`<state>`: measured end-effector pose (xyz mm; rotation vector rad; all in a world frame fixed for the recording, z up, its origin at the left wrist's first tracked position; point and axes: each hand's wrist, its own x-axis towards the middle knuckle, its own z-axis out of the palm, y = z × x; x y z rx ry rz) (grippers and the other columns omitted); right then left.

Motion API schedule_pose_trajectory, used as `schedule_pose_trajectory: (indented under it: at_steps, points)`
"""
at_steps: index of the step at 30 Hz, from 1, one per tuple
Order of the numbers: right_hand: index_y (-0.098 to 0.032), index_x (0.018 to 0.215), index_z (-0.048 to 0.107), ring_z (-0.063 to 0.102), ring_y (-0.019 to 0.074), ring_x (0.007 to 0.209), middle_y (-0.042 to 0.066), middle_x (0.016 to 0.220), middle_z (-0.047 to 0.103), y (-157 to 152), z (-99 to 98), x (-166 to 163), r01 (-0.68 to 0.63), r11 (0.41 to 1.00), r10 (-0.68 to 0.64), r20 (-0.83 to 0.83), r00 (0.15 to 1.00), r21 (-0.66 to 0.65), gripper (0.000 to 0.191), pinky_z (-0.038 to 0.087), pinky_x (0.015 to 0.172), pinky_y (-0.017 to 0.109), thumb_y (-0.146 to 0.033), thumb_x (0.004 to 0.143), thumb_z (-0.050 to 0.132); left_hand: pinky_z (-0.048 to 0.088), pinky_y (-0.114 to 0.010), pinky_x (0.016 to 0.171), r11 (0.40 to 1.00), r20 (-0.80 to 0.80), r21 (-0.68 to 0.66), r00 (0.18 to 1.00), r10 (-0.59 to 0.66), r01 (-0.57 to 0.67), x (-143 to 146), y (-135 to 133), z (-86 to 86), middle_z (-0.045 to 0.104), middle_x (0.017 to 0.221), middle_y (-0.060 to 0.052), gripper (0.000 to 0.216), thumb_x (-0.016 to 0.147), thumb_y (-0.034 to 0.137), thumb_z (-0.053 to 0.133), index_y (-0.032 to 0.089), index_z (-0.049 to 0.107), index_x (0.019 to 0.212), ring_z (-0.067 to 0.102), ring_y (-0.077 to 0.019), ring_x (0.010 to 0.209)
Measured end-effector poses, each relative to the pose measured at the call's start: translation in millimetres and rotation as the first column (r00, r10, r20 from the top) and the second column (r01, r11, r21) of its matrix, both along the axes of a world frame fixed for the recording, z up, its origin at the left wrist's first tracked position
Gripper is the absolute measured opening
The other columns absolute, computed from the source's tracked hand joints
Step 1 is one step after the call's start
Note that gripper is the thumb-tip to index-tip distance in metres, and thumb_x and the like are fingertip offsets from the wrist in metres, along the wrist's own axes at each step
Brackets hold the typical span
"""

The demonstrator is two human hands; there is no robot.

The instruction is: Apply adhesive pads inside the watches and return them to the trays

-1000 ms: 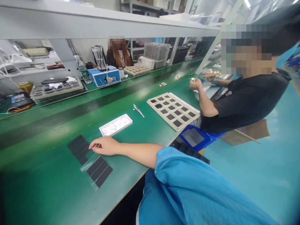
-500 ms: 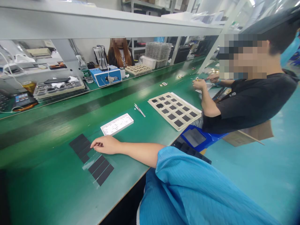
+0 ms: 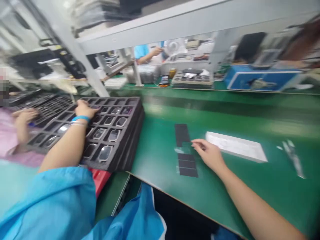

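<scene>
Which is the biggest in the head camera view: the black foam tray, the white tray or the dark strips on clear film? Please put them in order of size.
1. The black foam tray looks largest, though it is also nearest the camera.
2. The white tray.
3. The dark strips on clear film look smallest.

Stacked foam trays [image 3: 125,133] left of bench [image 3: 160,113]; pad sheet [image 3: 187,163] mid-bench; shallow tray [image 3: 235,146] right; tweezers [image 3: 292,158] farther right.

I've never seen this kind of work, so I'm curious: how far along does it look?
Hard to say exactly. Done: the black tray holds glossy pieces in its pockets. In hand: the left hand rests on that tray, and the right hand is beside the dark strips. Left: those strips still lie on the bench.
</scene>
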<state>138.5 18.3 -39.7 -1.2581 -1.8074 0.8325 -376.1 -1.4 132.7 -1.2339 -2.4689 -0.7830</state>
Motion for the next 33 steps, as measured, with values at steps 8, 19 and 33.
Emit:
schedule_pose_trajectory:
  at_steps: [8, 19, 33]
  points:
    - [-0.022, 0.090, 0.072, 0.071, 0.0227, 0.071, 0.007, 0.081, 0.075, -5.6, 3.8, 4.0, 0.031, 0.999, -0.032, 0.072, 0.997, 0.018, 0.033, 0.056, 0.066, 0.036, -0.047, 0.078, 0.055, 0.040, -0.052, 0.099, 0.985, -0.091, 0.082, 0.984, 0.156, -0.149, -14.0, -3.1, -7.9, 0.064, 0.108, -0.011, 0.069, 0.063, 0.029, 0.084, 0.017, 0.045, 0.119, 0.050, -0.0347, 0.122]
    - [-0.022, 0.089, 0.072, 0.070, 0.0223, 0.068, 0.008, 0.080, 0.075, -5.9, 5.3, 2.3, 0.037, 0.999, -0.037, 0.062, 0.997, 0.012, 0.036, 0.055, 0.062, 0.035, -0.051, 0.078, 0.053, 0.032, -0.056, 0.104, 0.987, -0.194, 0.163, 0.980, 0.044, -0.013, -2.0, -7.5, -0.1, 0.065, 0.108, -0.012, 0.057, 0.066, 0.028, 0.077, 0.018, 0.049, 0.115, 0.047, -0.0369, 0.123]
    - [-0.022, 0.089, 0.072, 0.071, 0.0227, 0.069, 0.007, 0.079, 0.075, -5.1, 2.9, 3.4, 0.035, 0.999, -0.037, 0.060, 0.998, 0.035, 0.033, 0.056, 0.064, 0.035, -0.049, 0.079, 0.054, 0.024, -0.059, 0.108, 0.984, -0.249, 0.163, 0.968, -0.032, 0.075, 7.1, -10.8, 5.1, 0.060, 0.120, -0.012, 0.052, 0.073, 0.031, 0.071, 0.015, 0.050, 0.118, 0.042, -0.0342, 0.129]
